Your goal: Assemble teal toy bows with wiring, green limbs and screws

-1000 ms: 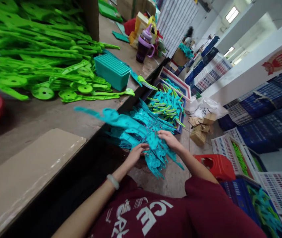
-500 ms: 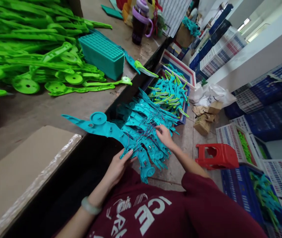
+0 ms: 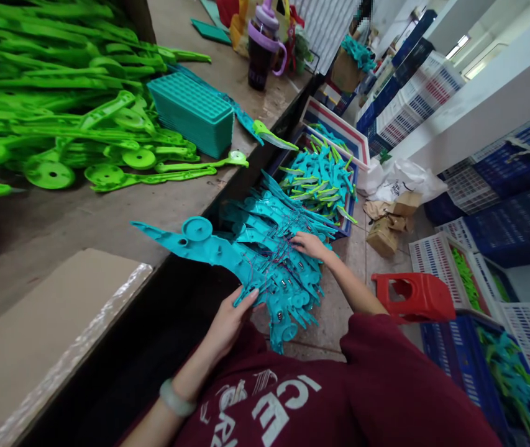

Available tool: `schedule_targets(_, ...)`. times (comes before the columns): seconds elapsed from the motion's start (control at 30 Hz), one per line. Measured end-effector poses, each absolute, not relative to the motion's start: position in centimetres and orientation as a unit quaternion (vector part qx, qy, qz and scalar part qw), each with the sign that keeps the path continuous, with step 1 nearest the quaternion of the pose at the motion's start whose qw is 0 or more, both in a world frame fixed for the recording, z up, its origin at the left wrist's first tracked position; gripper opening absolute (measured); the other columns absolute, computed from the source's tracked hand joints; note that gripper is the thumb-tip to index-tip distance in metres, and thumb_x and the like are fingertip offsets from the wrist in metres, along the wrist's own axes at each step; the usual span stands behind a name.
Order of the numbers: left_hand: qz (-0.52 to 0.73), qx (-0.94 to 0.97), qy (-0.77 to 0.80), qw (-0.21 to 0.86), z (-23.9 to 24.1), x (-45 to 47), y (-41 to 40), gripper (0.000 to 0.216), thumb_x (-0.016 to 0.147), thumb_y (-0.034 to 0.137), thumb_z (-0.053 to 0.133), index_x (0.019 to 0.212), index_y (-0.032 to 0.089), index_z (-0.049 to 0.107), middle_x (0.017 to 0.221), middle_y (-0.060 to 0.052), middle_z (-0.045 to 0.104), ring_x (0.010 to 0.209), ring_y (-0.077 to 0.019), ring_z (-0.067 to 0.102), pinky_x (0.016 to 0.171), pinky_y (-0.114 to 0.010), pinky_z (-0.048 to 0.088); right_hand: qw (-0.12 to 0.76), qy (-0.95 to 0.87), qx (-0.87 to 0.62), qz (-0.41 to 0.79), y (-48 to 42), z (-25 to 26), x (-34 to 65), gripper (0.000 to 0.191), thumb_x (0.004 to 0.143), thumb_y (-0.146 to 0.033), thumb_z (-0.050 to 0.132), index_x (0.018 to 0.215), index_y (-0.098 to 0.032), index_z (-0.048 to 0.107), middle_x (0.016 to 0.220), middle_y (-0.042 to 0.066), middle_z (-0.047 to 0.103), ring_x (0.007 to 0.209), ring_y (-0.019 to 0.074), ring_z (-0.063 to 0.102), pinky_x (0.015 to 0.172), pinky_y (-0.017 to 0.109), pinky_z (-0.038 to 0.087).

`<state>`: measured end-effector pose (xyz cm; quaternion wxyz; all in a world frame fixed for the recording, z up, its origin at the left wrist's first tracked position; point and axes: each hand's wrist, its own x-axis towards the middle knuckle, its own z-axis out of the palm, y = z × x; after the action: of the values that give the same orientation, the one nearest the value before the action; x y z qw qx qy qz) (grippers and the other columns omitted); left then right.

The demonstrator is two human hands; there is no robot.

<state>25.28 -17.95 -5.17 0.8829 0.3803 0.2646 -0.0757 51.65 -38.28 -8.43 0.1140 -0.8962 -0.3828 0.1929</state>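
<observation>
My left hand grips a long turquoise plastic shell by its near end, thumb on top. The shell has a pointed end and a round cup, and it lies across the front of a pile of similar turquoise shells. Thin dark red and blue wires run tangled over the pile. My right hand is over the pile's right side, its fingers pinched together at the wires. Small metal coils or contacts show in some shells near my left hand.
Bright green plastic parts are heaped on the table, beside stacked teal trays and a purple-handled cup. A crate of turquoise-and-green pieces stands beyond the pile. A red stool and crates stand on the right; cardboard lies left.
My left hand and the held shell have shifted slightly right and down in the picture. My right hand stays at the wires, its fingers a little more closed.
</observation>
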Motion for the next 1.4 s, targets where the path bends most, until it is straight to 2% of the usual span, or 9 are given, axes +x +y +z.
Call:
schedule_targets(0.17, -0.079, 0.385, 0.255, 0.884, -5.3, 25.2, -18.3, 0.067, 0.057, 0.057, 0.091, 0.109, 0.017, 0.075, 0.118, -0.013, 0.076, 0.111, -0.0339, 0.070, 0.093, -0.044, 0.059, 0.147, -0.332, -0.920, 0.150, -38.3, -9.8, 51.2, 0.026, 0.097, -0.039, 0.061, 0.110, -0.016, 0.066, 0.112, 0.007, 0.067, 0.100, 0.0184, 0.065, 0.090, 0.039, 0.056)
schedule_targets(0.47, -0.090, 0.399, 0.243, 0.880, -6.2, 25.2, -19.0, 0.064, 0.059, 0.059, 0.089, 0.107, 0.018, 0.076, 0.121, -0.013, 0.075, 0.113, -0.0342, 0.070, 0.096, -0.046, 0.058, 0.264, -0.174, -0.949, -0.009, -37.1, -9.3, 50.0, 0.031, 0.098, -0.040, 0.060, 0.118, -0.016, 0.063, 0.117, 0.007, 0.066, 0.102, 0.0191, 0.066, 0.090, 0.041, 0.057)
schedule_targets(0.67, -0.064, 0.418, 0.236, 0.875, -5.5, 24.9, -19.0, 0.060, 0.062, 0.058, 0.088, 0.106, 0.019, 0.076, 0.118, -0.012, 0.076, 0.110, -0.0336, 0.070, 0.092, -0.044, 0.059, 0.344, -0.162, -0.924, -0.043, -38.0, -2.2, 48.9, 0.048, 0.105, -0.043, 0.023, 0.092, -0.021, 0.063, 0.088, 0.007, 0.064, 0.091, 0.0202, 0.060, 0.087, 0.038, 0.052)
schedule_targets(0.83, -0.003, 0.427, 0.246, 0.870, -3.0, 24.7, -18.0, 0.055, 0.066, 0.059, 0.085, 0.103, 0.020, 0.077, 0.113, -0.008, 0.077, 0.108, -0.0313, 0.069, 0.093, -0.040, 0.058, 0.374, -0.327, -0.851, 0.171, -42.5, 8.5, 45.6, 0.049, 0.072, -0.070, 0.072, 0.060, -0.023, 0.066, 0.060, 0.002, 0.061, 0.066, 0.0187, 0.060, 0.068, 0.032, 0.053)
schedule_targets(0.9, 0.034, 0.417, 0.251, 0.873, -1.5, 24.8, -18.0, 0.055, 0.068, 0.060, 0.084, 0.106, 0.020, 0.076, 0.114, -0.007, 0.076, 0.106, -0.0304, 0.069, 0.093, -0.040, 0.059, 0.387, -0.458, -0.731, 0.325, -42.7, 11.7, 44.3, 0.044, 0.074, -0.068, 0.074, 0.081, -0.024, 0.078, 0.081, 0.008, 0.072, 0.085, 0.0234, 0.068, 0.084, 0.040, 0.056)
schedule_targets(1.0, 0.110, 0.398, 0.256, 0.874, 0.6, 24.9, -18.7, 0.056, 0.073, 0.061, 0.079, 0.110, 0.020, 0.073, 0.117, -0.008, 0.075, 0.107, -0.0305, 0.070, 0.096, -0.042, 0.058, 0.486, -0.444, -0.715, 0.236, -39.0, 12.7, 42.1, 0.058, 0.079, -0.064, 0.073, 0.127, -0.031, 0.068, 0.136, 0.011, 0.062, 0.129, 0.0293, 0.058, 0.109, 0.049, 0.047)
schedule_targets(1.07, 0.163, 0.421, 0.250, 0.857, 1.5, 24.2, -18.8, 0.056, 0.079, 0.061, 0.074, 0.117, 0.021, 0.071, 0.121, -0.008, 0.073, 0.111, -0.0305, 0.069, 0.101, -0.042, 0.056, 0.450, -0.432, -0.733, 0.272, -34.8, 11.3, 40.4, 0.070, 0.078, -0.057, 0.078, 0.141, -0.031, 0.056, 0.142, 0.010, 0.059, 0.128, 0.0284, 0.060, 0.106, 0.045, 0.052)
schedule_targets(1.23, 0.146, 0.595, 0.129, 0.780, 2.3, 19.2, -14.1, 0.076, 0.071, 0.039, 0.081, 0.141, 0.020, 0.059, 0.135, -0.012, 0.067, 0.124, -0.0301, 0.064, 0.105, -0.039, 0.053, 0.394, -0.489, -0.701, 0.338, -27.7, 9.8, 37.6, 0.045, 0.090, -0.045, 0.068, 0.129, -0.025, 0.061, 0.112, 0.005, 0.072, 0.093, 0.0194, 0.071, 0.082, 0.031, 0.058)
schedule_targets(1.4, 0.167, 0.563, 0.210, 0.782, 5.3, 12.8, -7.2, 0.065, 0.097, 0.055, 0.036, 0.128, 0.007, 0.068, 0.122, -0.019, 0.073, 0.114, -0.0274, 0.070, 0.088, -0.037, 0.059, 0.230, -0.696, -0.564, 0.381, -23.6, 12.8, 36.5, 0.043, 0.087, -0.035, 0.072, 0.128, -0.025, 0.064, 0.111, 0.004, 0.075, 0.097, 0.0187, 0.072, 0.088, 0.028, 0.056)
